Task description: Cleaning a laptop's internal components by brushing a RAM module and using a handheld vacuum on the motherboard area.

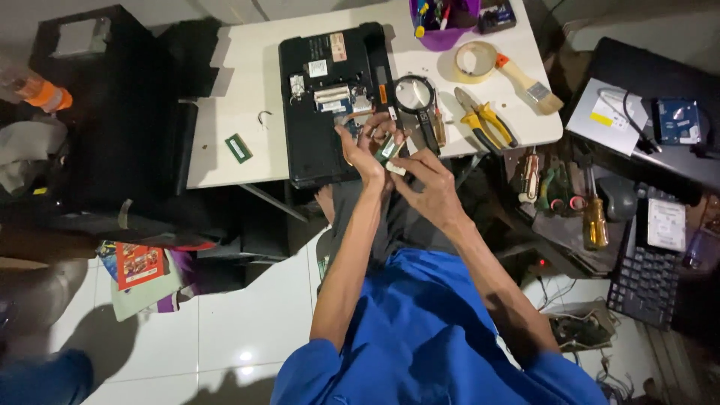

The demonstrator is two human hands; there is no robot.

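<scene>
head view, white table [225,90], white tiled floor [247,315], cluttered workshop

White rectangular desk [225,90] under a black overturned laptop [322,135]. Green flat memory module [238,148] alongside. Yellow-handled pliers [486,124], beige tape roll [477,61], orange-ferruled wooden brush [525,82], purple plastic cup [442,34]. Blue short-sleeved shirt [427,337] over glossy white floor tiles [247,322].

White and orange labels [338,46] on black laptop underside [315,142]
</scene>
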